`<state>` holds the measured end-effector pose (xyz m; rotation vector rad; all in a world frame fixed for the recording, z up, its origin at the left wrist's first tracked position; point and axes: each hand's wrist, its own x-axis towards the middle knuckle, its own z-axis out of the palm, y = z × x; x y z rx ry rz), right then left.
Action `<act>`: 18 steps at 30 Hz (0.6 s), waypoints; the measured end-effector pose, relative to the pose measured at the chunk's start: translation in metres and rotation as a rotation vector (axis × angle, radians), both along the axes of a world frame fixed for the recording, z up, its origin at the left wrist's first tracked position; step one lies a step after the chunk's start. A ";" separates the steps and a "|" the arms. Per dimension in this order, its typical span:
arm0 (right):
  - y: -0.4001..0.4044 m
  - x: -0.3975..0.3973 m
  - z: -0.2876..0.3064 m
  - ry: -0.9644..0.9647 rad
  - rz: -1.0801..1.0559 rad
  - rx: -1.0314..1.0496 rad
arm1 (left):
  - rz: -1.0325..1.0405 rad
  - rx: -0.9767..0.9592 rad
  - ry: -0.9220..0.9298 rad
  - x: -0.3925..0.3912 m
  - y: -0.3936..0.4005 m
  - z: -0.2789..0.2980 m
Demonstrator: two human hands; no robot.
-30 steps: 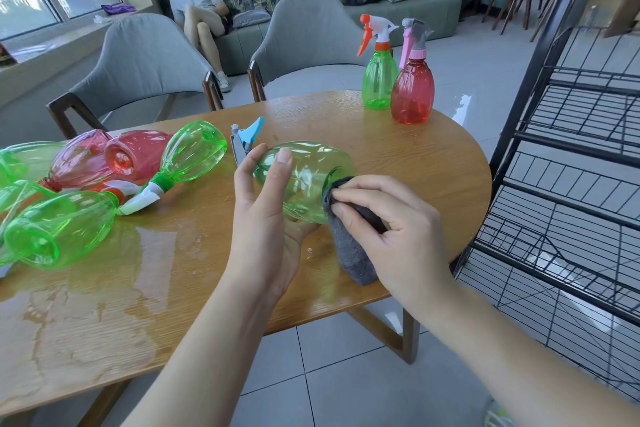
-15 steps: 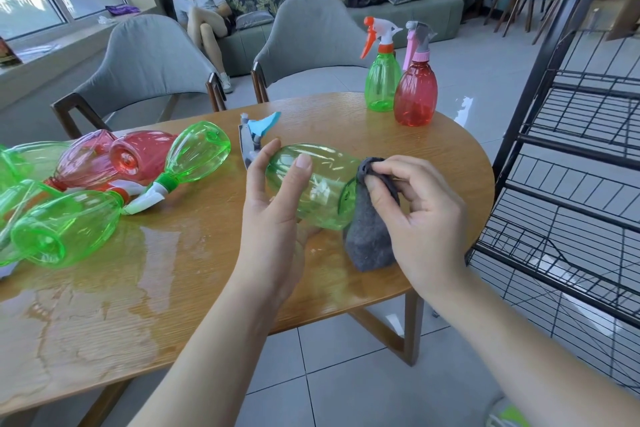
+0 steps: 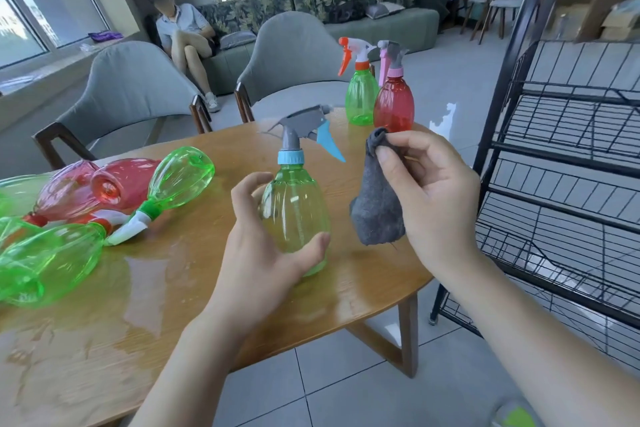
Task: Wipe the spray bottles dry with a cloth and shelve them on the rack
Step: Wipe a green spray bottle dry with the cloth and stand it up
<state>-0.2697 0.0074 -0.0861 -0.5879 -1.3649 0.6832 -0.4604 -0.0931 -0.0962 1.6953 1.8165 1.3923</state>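
Bottle upright in our left hand (image 3: 258,253): we have the green spray bottle (image 3: 294,215) with the blue collar standing on its base, our left grip curled round its lower body, thumb across the front and fingers behind. Just to the right of that grip, our right hand (image 3: 436,198) pinches the grey cloth (image 3: 377,208), which hangs bunched beside the bottle, close to it but apart from it as far as we can see. Left of our grip, several green and red bottles (image 3: 104,204) lie tipped together on the counter (image 3: 194,291), and there is a wide wet sheen on the wood around them. Beyond our grip two more bottles (image 3: 379,97) stand upright at the far edge. The black wire rack (image 3: 568,156) waits to the right of the cloth hand. Risks, as we judge them: the plastic may be wet and slip in a one-handed hold; setting the base back in the puddle would wet it again; and a narrow base on wire shelving could tip.
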 end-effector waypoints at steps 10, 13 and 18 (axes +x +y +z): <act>0.014 -0.006 0.018 -0.322 -0.424 0.324 | -0.084 0.039 0.192 0.004 0.004 0.003; 0.015 -0.009 0.014 -0.336 -0.504 0.264 | -0.113 0.052 0.219 0.007 0.005 0.002; 0.019 -0.020 0.009 -0.305 -0.494 0.216 | -0.103 0.080 0.304 0.013 0.009 -0.001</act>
